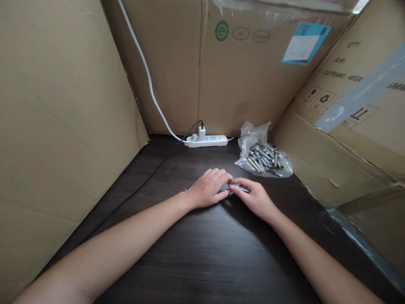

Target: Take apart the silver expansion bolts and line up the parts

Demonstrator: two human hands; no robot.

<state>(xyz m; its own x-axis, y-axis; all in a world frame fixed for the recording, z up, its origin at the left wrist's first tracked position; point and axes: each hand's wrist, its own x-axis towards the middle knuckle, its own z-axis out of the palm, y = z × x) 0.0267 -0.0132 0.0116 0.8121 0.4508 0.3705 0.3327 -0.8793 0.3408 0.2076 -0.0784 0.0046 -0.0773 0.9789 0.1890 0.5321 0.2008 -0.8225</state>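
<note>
Pinching right hand (257, 198), arched left hand (207, 188) close beside

Dim, soft light. Dull sheen lies on the tabletop (202, 253) in front of the power strip (207, 142); shadow under the right hand (255, 199). Oval marks (241, 33) above the strip blur.

Right carton (373, 139) bears "QTY", "G.W.", "465X", glass, recycling, arrow signs (325, 99) — back carton (240, 84), "e" (222, 31).

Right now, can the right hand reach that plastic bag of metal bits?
Probably yes: only tabletop shows between the right hand and the plastic bag, though that hand is holding a shiny metal piece.
</note>
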